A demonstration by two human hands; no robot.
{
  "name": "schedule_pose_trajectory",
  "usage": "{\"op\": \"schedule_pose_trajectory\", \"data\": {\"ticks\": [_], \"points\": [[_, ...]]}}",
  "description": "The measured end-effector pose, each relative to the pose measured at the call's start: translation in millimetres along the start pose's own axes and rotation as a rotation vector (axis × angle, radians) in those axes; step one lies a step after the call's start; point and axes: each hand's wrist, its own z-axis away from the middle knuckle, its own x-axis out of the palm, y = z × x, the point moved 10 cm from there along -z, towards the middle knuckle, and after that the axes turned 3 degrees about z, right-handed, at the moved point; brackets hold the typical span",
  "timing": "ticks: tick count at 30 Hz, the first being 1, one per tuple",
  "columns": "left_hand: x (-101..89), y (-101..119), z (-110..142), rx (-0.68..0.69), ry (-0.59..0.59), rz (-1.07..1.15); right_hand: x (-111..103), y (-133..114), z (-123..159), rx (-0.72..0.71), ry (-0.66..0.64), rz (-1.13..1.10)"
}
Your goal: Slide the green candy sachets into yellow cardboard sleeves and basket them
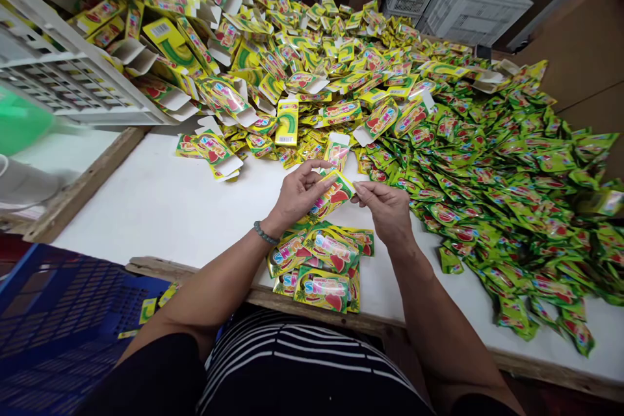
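Observation:
My left hand (pixel 301 194), with a beaded bracelet at the wrist, is closed around a small yellow-green candy box (pixel 332 198) held over the table. At the box's right end, the fingers of my right hand (pixel 385 205) pinch its edge or end flap; the exact grip is partly hidden. Below the hands lies a stack of flat candy boxes (pixel 322 289) with a watermelon print, near the table's front edge. Just beyond my left hand stands another box (pixel 337 149) with its white flap open.
Many open boxes (pixel 287 122) spill from a tipped white crate (pixel 88 84) at the left. Green sachets (pixel 468 182) pile up on the right. A blue basket (pixel 63 331) stands low at the left, and white crates (pixel 475 10) are stacked behind the white table (pixel 141 208).

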Motion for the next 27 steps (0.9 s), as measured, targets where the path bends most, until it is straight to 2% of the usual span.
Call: {"op": "schedule_pose_trajectory", "data": {"ticks": [8,11,14,23,27], "points": [[-0.1,5.9,1.8,0.054,0.009,-0.048,0.1,2.6,0.4,0.005,0.001,-0.022],[-3.8,10.4,2.2,0.096,0.047,-0.107,-3.5,4.1,0.2,0.025,0.054,-0.017],[-7.7,15.6,3.1,0.147,0.09,-0.195,-3.6,9.3,0.1,0.095,0.087,-0.067],[1.3,35.2,13.8,0.379,0.117,-0.536,15.4,31.0,3.8,0.36,-0.025,-0.291],[5.4,39.3,16.8,0.428,0.114,-0.594,16.7,34.0,4.2,0.382,-0.02,-0.298]]}}
